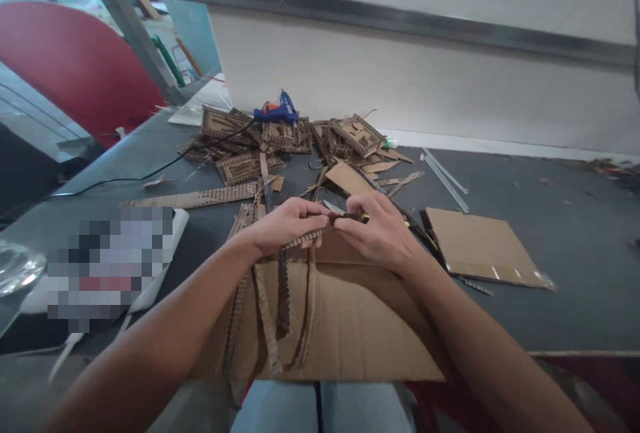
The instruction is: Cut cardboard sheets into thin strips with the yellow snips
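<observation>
My left hand (290,226) is closed on a narrow corrugated cardboard strip (303,240), its ridged edge showing below the fingers. My right hand (377,229) meets it at the fingertips, pinching a small dark brown piece of cardboard (341,216) between thumb and finger. A pointed silver blade (334,207) juts out beside the right fingers, with bits of yellow showing near that hand. Whether the right palm also grips this cutting tool is hidden. Beneath both hands lies a large cardboard sheet (370,326), with several ridged strips (267,326) on its left part.
Small cardboard frames (245,166) are heaped at the back, a blue glue gun (280,109) on top, its black cord trailing left. A flat cardboard piece (485,246) and clear glue sticks (447,179) lie right. A white device (165,259), partly blurred, stands left.
</observation>
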`<state>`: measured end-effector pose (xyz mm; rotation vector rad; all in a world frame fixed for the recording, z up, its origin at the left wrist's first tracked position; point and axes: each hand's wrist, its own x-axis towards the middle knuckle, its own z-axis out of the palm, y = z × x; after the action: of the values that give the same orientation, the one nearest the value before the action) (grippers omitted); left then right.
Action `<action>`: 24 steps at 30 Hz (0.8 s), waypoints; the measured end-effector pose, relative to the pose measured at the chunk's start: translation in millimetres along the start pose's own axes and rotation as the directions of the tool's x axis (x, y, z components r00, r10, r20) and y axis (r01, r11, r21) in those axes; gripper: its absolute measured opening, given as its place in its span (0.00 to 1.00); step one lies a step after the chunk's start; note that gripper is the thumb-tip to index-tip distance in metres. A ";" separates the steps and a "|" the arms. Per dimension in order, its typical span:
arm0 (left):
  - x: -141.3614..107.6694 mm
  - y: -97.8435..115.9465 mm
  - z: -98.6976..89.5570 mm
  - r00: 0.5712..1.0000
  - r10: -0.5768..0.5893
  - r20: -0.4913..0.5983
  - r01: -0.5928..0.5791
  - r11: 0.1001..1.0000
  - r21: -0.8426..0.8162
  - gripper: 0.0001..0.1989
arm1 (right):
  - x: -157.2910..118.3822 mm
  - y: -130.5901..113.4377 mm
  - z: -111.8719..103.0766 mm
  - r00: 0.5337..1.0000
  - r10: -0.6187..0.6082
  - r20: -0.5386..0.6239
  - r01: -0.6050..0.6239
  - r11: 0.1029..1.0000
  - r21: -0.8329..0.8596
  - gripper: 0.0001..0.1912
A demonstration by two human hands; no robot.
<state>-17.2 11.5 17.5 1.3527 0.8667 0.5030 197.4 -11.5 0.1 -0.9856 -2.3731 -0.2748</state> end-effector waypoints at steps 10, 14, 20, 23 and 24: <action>-2.5 3.7 -1.3 0.999 0.022 0.041 -0.024 0.998 0.060 0.20 | 0.2 -0.2 4.3 0.987 -0.157 0.025 0.157 0.987 -0.021 0.07; -2.0 2.6 1.4 0.996 0.017 0.083 -0.023 0.997 0.075 0.14 | 1.3 -1.9 9.2 0.979 -0.202 0.036 0.201 0.979 0.031 0.07; -2.9 0.8 -0.7 0.998 0.012 0.060 -0.017 0.996 0.091 0.14 | 1.2 -3.2 4.0 0.993 -0.118 -0.021 0.120 0.985 0.126 0.07; -2.1 0.3 -2.7 0.999 0.021 0.040 -0.025 0.995 0.093 0.16 | -0.2 0.1 0.8 0.996 -0.061 -0.059 0.069 0.986 0.152 0.02; -1.9 0.3 -3.0 0.999 0.020 0.038 -0.024 0.995 0.100 0.17 | -0.7 1.4 0.5 0.996 -0.054 -0.064 0.063 0.986 0.156 0.01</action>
<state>-20.6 12.0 18.3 1.4608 0.8565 0.4548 198.6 -10.7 -0.7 -0.8236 -2.3319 -0.1335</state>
